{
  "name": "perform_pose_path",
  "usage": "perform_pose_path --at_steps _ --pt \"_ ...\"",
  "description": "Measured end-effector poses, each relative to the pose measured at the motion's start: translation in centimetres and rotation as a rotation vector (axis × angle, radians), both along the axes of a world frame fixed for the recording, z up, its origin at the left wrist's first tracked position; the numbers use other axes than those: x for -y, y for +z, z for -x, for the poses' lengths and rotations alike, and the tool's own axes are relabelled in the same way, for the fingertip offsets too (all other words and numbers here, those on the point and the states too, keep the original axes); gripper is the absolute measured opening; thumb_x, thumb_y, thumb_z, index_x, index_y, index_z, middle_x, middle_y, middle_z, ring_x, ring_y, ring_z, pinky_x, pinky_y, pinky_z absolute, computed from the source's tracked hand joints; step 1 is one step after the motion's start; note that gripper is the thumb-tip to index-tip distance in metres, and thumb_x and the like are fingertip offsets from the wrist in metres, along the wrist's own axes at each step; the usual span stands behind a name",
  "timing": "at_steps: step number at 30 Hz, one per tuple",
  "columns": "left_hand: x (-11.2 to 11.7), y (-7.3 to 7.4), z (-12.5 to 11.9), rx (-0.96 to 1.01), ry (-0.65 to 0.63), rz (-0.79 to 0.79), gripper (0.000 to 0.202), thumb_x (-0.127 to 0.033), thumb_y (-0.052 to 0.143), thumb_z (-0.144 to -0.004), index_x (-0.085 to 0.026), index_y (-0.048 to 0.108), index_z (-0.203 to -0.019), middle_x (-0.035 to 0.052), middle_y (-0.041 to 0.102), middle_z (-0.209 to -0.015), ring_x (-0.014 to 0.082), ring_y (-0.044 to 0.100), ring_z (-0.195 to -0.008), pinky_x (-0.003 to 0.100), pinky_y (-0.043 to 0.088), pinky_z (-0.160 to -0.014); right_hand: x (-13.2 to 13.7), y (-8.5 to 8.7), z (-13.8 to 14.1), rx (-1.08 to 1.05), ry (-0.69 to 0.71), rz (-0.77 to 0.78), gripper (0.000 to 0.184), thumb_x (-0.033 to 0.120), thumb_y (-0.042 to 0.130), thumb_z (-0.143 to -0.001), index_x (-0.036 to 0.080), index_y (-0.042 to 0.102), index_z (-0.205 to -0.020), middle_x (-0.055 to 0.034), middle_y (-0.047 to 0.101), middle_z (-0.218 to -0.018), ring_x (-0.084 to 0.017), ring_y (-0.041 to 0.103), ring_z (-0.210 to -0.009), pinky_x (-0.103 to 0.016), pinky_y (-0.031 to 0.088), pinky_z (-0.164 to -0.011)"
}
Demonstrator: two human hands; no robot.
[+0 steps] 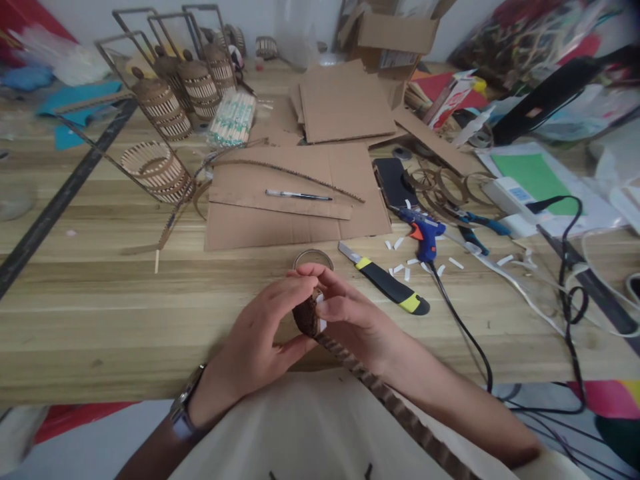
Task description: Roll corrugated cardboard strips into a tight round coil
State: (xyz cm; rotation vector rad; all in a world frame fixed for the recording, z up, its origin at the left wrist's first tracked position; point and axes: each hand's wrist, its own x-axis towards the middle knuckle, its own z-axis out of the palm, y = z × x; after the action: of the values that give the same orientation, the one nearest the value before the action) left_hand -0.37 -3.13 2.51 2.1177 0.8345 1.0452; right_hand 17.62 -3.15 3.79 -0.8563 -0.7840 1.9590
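Note:
A brown corrugated cardboard strip (385, 393) is wound into a small coil (304, 319) between my hands, in front of my body. My left hand (263, 320) curves around the coil's left side, fingers over its top and thumb beneath. From the right, my right hand (355, 310) presses its thumb against a small white piece (321, 313) on the coil's side. The strip's loose length trails down past my right forearm. Just beyond my fingertips lies a thin brown ring (313, 253), partly hidden by them. A yellow-and-black utility knife (387, 283) with its blade out rests right of my hands.
A blue glue gun (425, 233) with a black cord lies among white scraps, near blue-handled pliers (480, 223). Behind are a cardboard sheet (240, 230) with a pen (299, 195), a phone (396, 181) and cardboard rings (453, 185). Slatted lanterns (163, 110) stand back left.

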Motion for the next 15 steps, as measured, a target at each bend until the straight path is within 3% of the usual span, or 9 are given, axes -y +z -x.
perform_pose_path --at_steps 9,11,14,15 --pt "-0.3 -0.5 -0.1 -0.059 0.011 -0.199 0.060 -0.012 0.062 -0.094 -0.025 0.042 -0.148 0.0128 0.068 -0.132 0.0262 0.064 -0.126 0.045 0.057 -0.103 -0.3 0.6 1.2 -0.036 -0.103 0.220 0.030 0.029 0.072 -0.071 0.025 0.063 -0.099 0.0015 0.059 -0.088 -0.015 0.056 -0.079 -0.027 0.046 -0.068" --pt "-0.3 -0.5 0.0 -0.065 0.049 -0.222 0.060 -0.014 0.063 -0.094 -0.025 0.041 -0.149 0.0130 0.067 -0.132 0.0259 0.065 -0.124 0.044 0.058 -0.101 -0.4 1.0 0.7 0.060 -0.209 0.103 0.026 0.034 0.072 -0.077 0.025 0.064 -0.100 -0.0003 0.060 -0.094 -0.016 0.058 -0.085 -0.029 0.048 -0.072" --pt "-0.1 -0.4 0.2 -0.110 0.110 -0.208 0.048 -0.018 0.064 -0.095 -0.026 0.050 -0.140 0.0123 0.065 -0.133 0.0238 0.065 -0.122 0.038 0.058 -0.100 0.5 2.3 -0.9 0.295 -0.469 -0.316 0.018 0.041 0.070 -0.087 0.030 0.065 -0.102 -0.0014 0.062 -0.099 -0.018 0.059 -0.089 -0.032 0.049 -0.076" --pt "-0.1 -0.3 0.3 -0.133 0.118 -0.192 0.042 -0.020 0.064 -0.096 -0.025 0.054 -0.136 0.0119 0.064 -0.133 0.0230 0.065 -0.121 0.036 0.058 -0.100 1.0 2.8 -1.5 0.385 -0.449 -0.455 0.019 0.046 0.069 -0.088 0.030 0.066 -0.098 -0.0024 0.062 -0.097 -0.019 0.060 -0.088 -0.034 0.050 -0.075"
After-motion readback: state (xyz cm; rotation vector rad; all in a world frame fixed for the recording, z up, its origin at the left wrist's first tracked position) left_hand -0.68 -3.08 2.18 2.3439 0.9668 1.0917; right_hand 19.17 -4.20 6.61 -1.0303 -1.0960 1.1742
